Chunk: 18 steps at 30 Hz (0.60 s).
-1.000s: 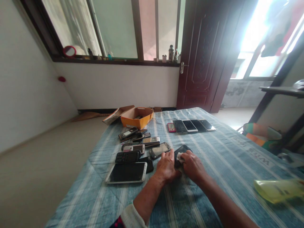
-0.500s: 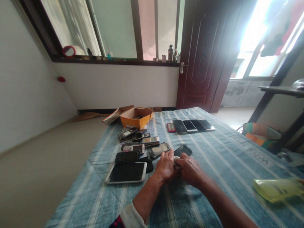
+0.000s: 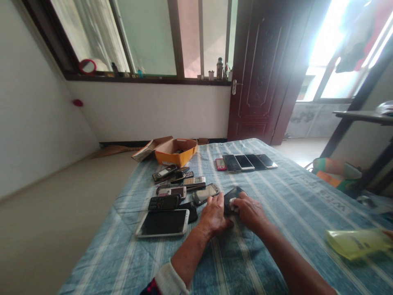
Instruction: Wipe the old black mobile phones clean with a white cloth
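Note:
A black smartphone [image 3: 232,195] lies on the blue striped cloth [image 3: 276,213] at the middle of the table. My left hand [image 3: 214,215] is closed on its near left edge and steadies it. My right hand [image 3: 251,212] pinches a small white wipe [image 3: 233,202] against the phone's screen. A pile of several old phones [image 3: 179,191] sits just left of my left hand, with a large white-framed smartphone [image 3: 162,223] nearest me.
A row of several smartphones [image 3: 245,162] lies further back. An orange cardboard box [image 3: 175,150] and its lid [image 3: 151,147] stand at the table's far left corner. A yellow-green bottle [image 3: 356,242] lies at the right. A dark door [image 3: 264,69] and a windowsill are behind.
My right hand with the wipe slid toward me over the phone half a second ago, then moved back up its screen. The left hand stayed on the phone's edge.

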Each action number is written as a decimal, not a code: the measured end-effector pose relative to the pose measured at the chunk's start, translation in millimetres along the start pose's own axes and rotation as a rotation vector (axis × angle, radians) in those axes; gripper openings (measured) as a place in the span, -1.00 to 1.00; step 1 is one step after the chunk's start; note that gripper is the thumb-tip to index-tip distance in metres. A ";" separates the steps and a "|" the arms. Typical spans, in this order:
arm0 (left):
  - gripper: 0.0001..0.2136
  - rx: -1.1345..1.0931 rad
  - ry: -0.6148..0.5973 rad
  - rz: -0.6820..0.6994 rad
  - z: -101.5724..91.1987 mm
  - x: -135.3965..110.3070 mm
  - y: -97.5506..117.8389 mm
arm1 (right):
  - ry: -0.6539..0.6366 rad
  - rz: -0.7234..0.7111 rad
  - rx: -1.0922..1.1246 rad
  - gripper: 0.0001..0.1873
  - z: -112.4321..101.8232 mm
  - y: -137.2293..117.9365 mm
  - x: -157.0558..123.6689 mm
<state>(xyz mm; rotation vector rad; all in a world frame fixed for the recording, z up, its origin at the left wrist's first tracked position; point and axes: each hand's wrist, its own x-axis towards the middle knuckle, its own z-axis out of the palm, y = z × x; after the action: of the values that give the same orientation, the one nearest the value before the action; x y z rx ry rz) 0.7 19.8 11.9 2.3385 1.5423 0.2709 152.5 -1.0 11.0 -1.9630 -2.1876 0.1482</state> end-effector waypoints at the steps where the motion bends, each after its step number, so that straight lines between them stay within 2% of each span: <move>1: -0.09 -0.007 0.000 0.003 0.2 0.3 -0.3 | 0.009 0.018 -0.003 -0.69 -0.3 3.8 1.5; 10: -0.15 -0.020 0.008 0.039 -0.5 1.0 -1.5 | 0.147 0.102 -0.050 -0.65 0.9 30.9 12.0; 15: -0.15 -0.021 0.010 0.040 1.0 -0.4 -1.8 | 0.105 0.192 -0.099 -0.74 -1.7 36.6 13.2; 18: -0.13 -0.020 0.007 0.038 -0.4 -1.1 -0.7 | 0.064 0.198 -0.083 -0.75 -1.5 38.0 14.1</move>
<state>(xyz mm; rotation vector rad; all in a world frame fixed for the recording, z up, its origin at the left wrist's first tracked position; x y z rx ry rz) -0.5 19.1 12.0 2.3556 1.4924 0.3021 188.4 17.2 5.8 -2.1954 -1.9877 0.0229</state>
